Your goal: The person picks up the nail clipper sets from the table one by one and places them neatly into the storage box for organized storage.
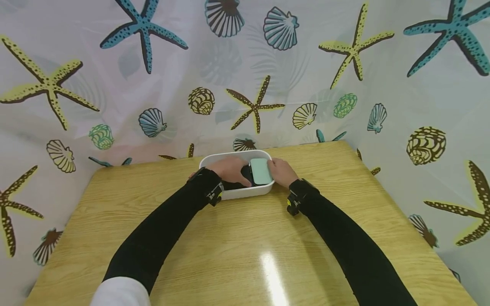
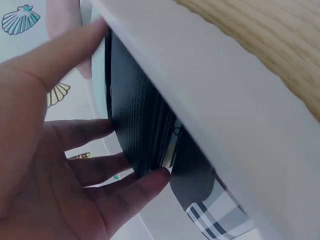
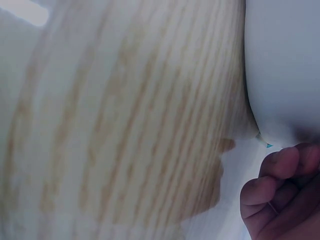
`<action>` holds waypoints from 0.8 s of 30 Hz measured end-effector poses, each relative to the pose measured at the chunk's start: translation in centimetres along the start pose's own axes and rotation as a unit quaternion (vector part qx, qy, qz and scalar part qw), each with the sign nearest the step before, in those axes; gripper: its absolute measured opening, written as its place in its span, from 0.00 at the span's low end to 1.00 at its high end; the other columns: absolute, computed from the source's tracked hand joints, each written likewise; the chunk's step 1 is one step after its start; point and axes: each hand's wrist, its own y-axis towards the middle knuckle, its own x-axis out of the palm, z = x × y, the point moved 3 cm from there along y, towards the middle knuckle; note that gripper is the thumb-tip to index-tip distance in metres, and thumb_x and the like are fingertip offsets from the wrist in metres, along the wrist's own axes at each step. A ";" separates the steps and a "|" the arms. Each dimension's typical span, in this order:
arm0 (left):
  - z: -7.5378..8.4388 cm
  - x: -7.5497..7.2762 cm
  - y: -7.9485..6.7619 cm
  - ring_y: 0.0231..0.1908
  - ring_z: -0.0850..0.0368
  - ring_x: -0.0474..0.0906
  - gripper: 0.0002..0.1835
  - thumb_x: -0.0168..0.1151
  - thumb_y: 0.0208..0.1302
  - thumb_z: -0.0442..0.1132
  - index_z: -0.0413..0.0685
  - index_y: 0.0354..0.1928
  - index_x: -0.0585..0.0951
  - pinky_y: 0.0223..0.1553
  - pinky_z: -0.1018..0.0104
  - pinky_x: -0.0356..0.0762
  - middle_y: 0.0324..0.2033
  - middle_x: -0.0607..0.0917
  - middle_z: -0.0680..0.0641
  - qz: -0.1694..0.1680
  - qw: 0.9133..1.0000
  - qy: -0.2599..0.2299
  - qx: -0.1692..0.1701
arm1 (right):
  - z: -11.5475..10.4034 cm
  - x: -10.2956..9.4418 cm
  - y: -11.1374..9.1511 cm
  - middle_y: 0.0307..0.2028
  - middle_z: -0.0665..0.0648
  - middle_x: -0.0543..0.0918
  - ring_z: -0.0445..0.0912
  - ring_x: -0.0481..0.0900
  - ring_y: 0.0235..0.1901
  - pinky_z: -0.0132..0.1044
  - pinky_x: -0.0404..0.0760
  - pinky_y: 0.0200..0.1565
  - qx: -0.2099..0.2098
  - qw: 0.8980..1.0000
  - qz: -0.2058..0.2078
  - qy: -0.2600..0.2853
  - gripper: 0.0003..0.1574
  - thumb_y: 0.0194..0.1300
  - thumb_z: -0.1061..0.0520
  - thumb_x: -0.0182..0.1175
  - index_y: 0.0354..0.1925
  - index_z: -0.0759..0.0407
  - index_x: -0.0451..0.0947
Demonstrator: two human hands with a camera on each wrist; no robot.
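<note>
A white oblong bin [image 1: 249, 193] stands near the back of the table. My left hand [image 1: 229, 169] reaches down inside it. In the left wrist view, the thumb and fingers of that hand pinch a black textured wallet-like thing [image 2: 132, 95] by its edges. Against its far side stands a flat mint-green case [image 1: 261, 171], at the bin's right end. A dark piece with a black-and-white plaid part [image 2: 220, 212] lies beside the black thing. At the right end of the bin, my right hand [image 1: 284, 173] grips the rim with curled fingers.
The wood-grain table [image 1: 229, 242] spreads out in front of the bin and to both sides. Behind and around it hangs a white cloth [image 1: 172, 106] printed with starfish and shells. The bin's back wall is close to the cloth.
</note>
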 end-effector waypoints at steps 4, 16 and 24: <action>0.2 0.1 -0.1 0.71 0.48 0.66 0.43 0.67 0.64 0.58 0.47 0.75 0.65 0.70 0.55 0.64 0.71 0.70 0.44 0.003 1.000 -0.009 -0.005 | -0.1 -0.1 -0.1 0.46 0.62 0.82 0.52 0.77 0.42 0.46 0.75 0.51 0.003 1.000 -0.001 0.001 0.33 0.80 0.44 0.33 0.57 0.64 0.77; 0.5 0.5 0.0 0.73 0.46 0.63 0.42 0.66 0.66 0.58 0.47 0.75 0.64 0.71 0.55 0.61 0.72 0.70 0.43 0.023 0.999 0.021 -0.008 | -0.5 -0.3 -0.5 0.42 0.61 0.79 0.52 0.75 0.41 0.43 0.73 0.46 0.013 1.000 -0.005 0.004 0.32 0.81 0.45 0.33 0.55 0.63 0.76; 0.4 0.7 -0.5 0.75 0.46 0.59 0.44 0.63 0.68 0.58 0.47 0.77 0.59 0.72 0.55 0.58 0.74 0.66 0.43 0.026 1.000 0.004 -0.011 | -0.5 -0.3 -0.5 0.45 0.62 0.80 0.52 0.75 0.43 0.45 0.74 0.50 0.010 1.000 -0.006 -0.002 0.33 0.81 0.46 0.33 0.58 0.64 0.76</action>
